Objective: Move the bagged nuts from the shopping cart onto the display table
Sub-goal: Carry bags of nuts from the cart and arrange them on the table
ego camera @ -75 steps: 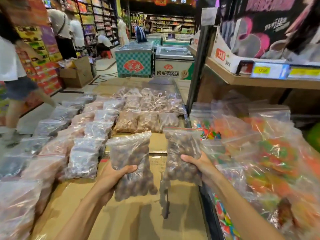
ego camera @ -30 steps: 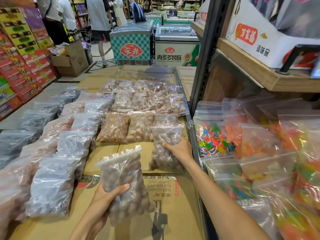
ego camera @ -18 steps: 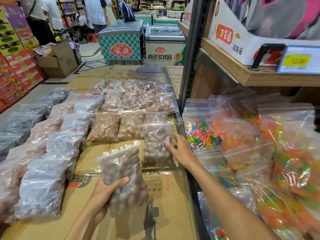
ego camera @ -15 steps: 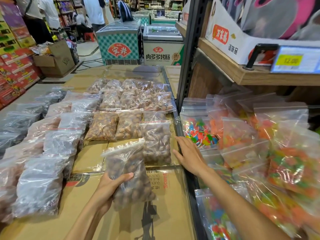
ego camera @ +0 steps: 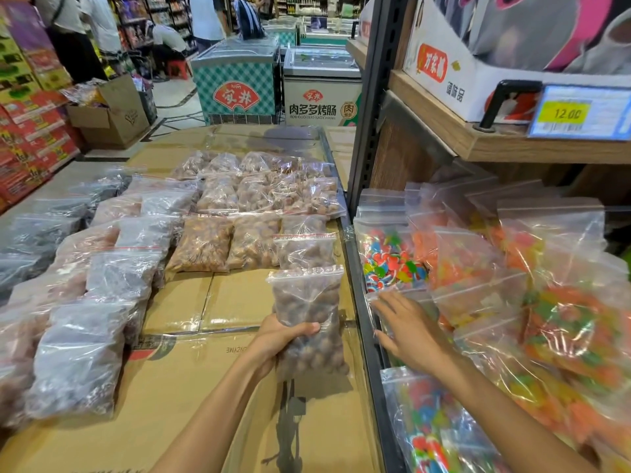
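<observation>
Left hand (ego camera: 278, 339) grips a bag of round brown nuts (ego camera: 309, 322) above the cardboard-topped display table (ego camera: 191, 404); right hand (ego camera: 408, 331), fingers spread, seems to touch candy bags (ego camera: 478, 295).

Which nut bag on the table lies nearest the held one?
The round-nut bag with the red zip strip, right column, directly beyond the held bag in the left hand.

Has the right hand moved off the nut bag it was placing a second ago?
Yes. The right hand has drawn back rightward, past the table's metal edge rail, toward the candy bags.
</observation>
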{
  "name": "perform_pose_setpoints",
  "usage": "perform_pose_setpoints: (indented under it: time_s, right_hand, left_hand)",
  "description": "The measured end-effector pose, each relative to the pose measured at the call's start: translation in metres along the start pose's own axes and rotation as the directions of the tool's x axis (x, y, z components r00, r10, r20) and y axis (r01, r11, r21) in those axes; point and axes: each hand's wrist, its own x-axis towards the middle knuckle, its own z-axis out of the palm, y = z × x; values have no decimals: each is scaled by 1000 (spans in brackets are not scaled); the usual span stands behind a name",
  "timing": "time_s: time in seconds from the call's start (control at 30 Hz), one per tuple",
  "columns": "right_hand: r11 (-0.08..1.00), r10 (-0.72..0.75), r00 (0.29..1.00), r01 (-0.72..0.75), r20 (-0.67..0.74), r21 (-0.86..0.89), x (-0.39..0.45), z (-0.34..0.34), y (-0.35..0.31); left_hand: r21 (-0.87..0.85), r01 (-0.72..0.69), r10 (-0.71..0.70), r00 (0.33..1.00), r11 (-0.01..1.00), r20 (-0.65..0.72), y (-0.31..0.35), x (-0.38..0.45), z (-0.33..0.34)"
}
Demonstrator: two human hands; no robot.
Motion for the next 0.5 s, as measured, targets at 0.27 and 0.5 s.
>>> perform_pose_setpoints:
  time_s: [0.27, 0.5]
  right_hand:
    - [1000, -9, 1000, 9, -13, -26, 1, 14, 3]
    - [994, -80, 996, 78, -28, -73, 5, 22, 3]
  left_hand:
    - [163, -123, 126, 992, 979, -10, -12, 8, -1]
    - [525, -156, 336, 903, 837, -267, -22, -2, 6]
